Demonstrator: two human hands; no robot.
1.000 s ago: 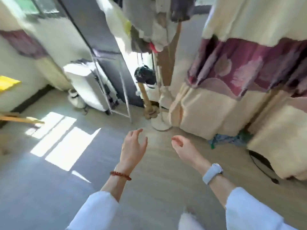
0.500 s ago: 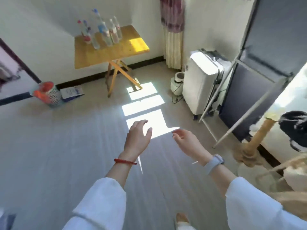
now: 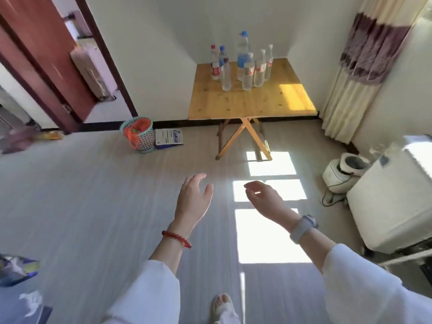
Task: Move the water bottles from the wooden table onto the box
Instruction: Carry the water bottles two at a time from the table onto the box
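1. Fingers (image 3: 198, 177) on the left hand (image 3: 192, 198) were spread a little and bent softly. They held nothing.
2. Fingers on the right hand (image 3: 261, 197) curled loosely, and they held nothing too. Both hands hung in the air over the floor, near each other but not touching.
3. In the one head view, the water bottles (image 3: 242, 64) stood in a bunch at the back of the wooden table (image 3: 250, 101), close to the wall. I counted about seven, but they hid each other, so I could not be sure.
4. One tall bottle with a blue cap (image 3: 243, 46) stood higher than the rest. A bottle with a red label (image 3: 215, 66) stood at the left end of the bunch.
5. The table was well apart from the hands, with bare floor between them.
6. I could not see the box the bottles should go on.
7. A basket (image 3: 138, 134) sat on the floor by the wall, left of the table. A curtain (image 3: 360, 73) hung at the right, and a white suitcase (image 3: 395, 204) stood at the right side.
8. I think the job was at its start, with the person facing the table and no bottle picked up yet.
9. Next, the person would need to walk up close, reach over the table top, and grip a front bottle without knocking the others.
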